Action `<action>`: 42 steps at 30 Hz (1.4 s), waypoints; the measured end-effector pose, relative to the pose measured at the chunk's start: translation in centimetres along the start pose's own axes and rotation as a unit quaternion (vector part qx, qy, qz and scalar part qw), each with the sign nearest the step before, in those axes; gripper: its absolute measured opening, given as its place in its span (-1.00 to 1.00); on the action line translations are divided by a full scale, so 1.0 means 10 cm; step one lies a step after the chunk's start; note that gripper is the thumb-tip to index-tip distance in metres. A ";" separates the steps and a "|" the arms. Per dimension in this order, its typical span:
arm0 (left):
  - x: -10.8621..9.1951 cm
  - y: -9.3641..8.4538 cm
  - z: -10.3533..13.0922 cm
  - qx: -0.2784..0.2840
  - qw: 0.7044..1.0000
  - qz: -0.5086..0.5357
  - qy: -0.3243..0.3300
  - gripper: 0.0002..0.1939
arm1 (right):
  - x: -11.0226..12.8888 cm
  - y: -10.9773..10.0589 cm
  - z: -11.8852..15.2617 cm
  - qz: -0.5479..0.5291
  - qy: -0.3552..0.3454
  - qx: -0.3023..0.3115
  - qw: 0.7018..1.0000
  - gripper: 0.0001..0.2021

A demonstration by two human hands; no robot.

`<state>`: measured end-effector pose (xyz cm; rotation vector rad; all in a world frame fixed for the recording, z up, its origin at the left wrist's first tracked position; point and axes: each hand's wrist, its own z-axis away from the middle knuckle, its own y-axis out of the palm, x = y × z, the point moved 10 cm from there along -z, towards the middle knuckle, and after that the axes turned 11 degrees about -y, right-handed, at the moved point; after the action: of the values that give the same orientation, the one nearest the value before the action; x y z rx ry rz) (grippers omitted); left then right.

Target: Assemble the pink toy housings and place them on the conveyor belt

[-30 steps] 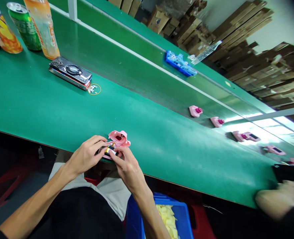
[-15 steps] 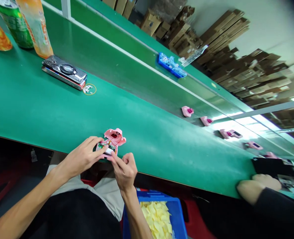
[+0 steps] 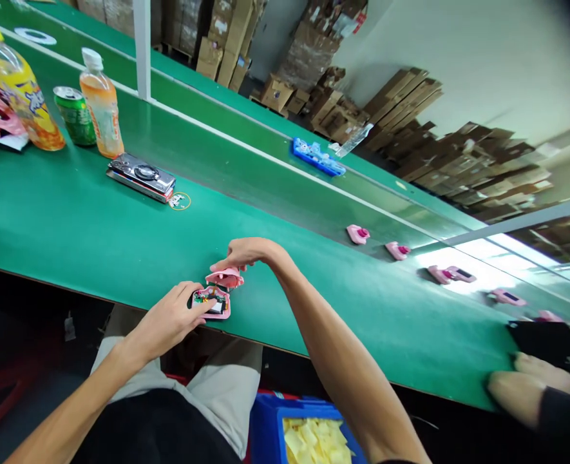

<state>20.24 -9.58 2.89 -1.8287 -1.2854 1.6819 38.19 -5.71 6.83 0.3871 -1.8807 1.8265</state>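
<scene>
Near the frame's centre, your left fingers (image 3: 198,312) grip the circuit-filled pink casing (image 3: 223,313), likely steadying it, while your right fingers (image 3: 223,263) grasp its cover (image 3: 225,279).

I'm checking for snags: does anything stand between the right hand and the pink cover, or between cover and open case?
Nothing visible stands before the right hand; it touches the pink cover. A thin strip possibly links cover and open case, and the left hand has a finger over the case.

Here's the head camera, looking forward and down, tilted, bench (image 3: 96,241) close below, boxes (image 3: 473,171) far beyond!
</scene>
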 end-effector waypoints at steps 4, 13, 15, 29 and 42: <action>0.17 -0.13 0.02 -0.067 0.970 0.225 -0.067 -0.40 | 0.37 0.08 0.21 -0.062 -0.028 0.190 0.979 -0.60; 0.38 -0.37 -0.17 -0.130 0.855 0.470 -0.174 -0.38 | 1.24 -0.45 0.37 -0.083 -0.199 0.091 0.972 -0.72; 0.36 -0.40 -0.23 -0.112 0.845 0.489 -0.186 -0.35 | 1.31 -0.49 0.29 -0.097 -0.202 0.114 0.968 -0.73; 0.46 -0.29 -0.39 -0.184 0.724 0.634 -0.203 -0.43 | 0.78 -0.22 0.79 -0.090 0.025 -0.281 0.955 -0.48; 0.60 -0.02 -0.49 -0.211 0.680 0.654 -0.258 -0.55 | 0.45 0.27 0.69 -0.234 0.020 -0.303 0.924 -0.65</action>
<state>24.02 -3.22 0.62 -3.0723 -0.2775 2.9135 31.97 -11.73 7.02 0.5082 -1.9900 0.8819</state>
